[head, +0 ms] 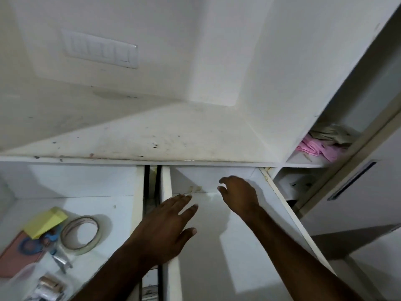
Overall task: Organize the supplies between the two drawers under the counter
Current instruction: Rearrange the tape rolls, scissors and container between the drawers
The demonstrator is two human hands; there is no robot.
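Two white drawers are pulled out under the counter [152, 135]. The left drawer [138, 192] holds a yellow sticky-note pad [46, 221], a roll of clear tape [79, 234], a brown flat case [15, 255], blue-handled scissors [51, 237] and small wrapped items [48, 285]. The right drawer [217, 257] shows only its bare white floor. My left hand [165, 231] hovers open over the right drawer's left wall, fingers spread. My right hand [238, 192] reaches toward the back of the right drawer, open and holding nothing.
A dark gap [152, 187] separates the two drawers. At the right, an open shelf unit [303, 161] holds pink cloth [319, 148] and beige cloth [332, 133]. A switch plate [99, 48] sits on the wall above the counter.
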